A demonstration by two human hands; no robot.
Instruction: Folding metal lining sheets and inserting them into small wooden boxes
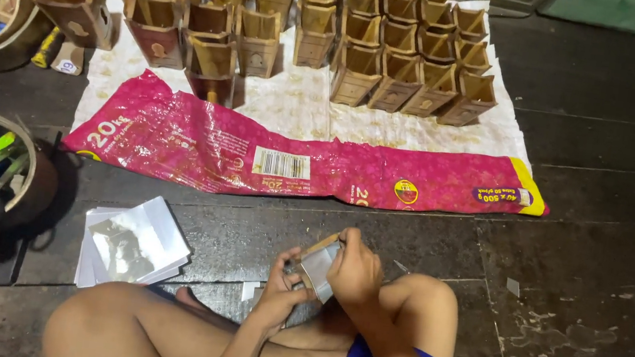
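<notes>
Head view shows a person sitting cross-legged on a dark floor. Both hands are close together, just over the knees. The left hand [282, 285] and the right hand [355, 270] are both clamped on a small wooden piece with a shiny pane [317, 266]. It looks light and stiff. The pane may be glass or mirror, so it could crack or slip; the wooden edges look like the safest place to grip. A stack of shiny squares [133, 243] lies near the left knee. Farther off, many wooden boxes [367, 39] stand on a white cloth [294, 103], behind a pink plastic sack [287, 163].
</notes>
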